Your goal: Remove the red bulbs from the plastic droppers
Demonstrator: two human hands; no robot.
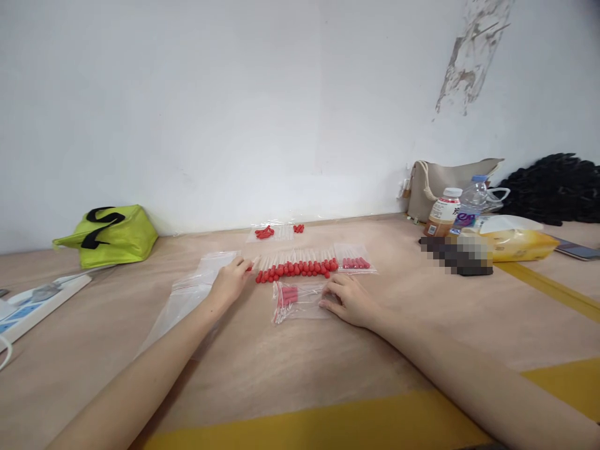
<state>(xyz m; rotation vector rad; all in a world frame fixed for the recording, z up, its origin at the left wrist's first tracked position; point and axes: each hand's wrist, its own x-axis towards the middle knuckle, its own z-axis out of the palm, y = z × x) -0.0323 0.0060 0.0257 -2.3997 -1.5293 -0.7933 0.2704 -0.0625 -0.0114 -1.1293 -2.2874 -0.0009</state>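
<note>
A row of several red-tipped clear droppers lies on the table in front of me. My left hand rests at the row's left end, fingers curled, tips touching the nearest dropper and lying over a stack of empty clear zip bags. My right hand lies flat with fingers stretched on a small zip bag holding red-tipped droppers. Another filled bag sits at the row's right end. Farther back lie one more bag with droppers and a few loose red bulbs.
A lime green bag sits at the back left by the wall, a white power strip at the left edge. At the right stand two bottles, a beige bag, a yellow packet and a phone.
</note>
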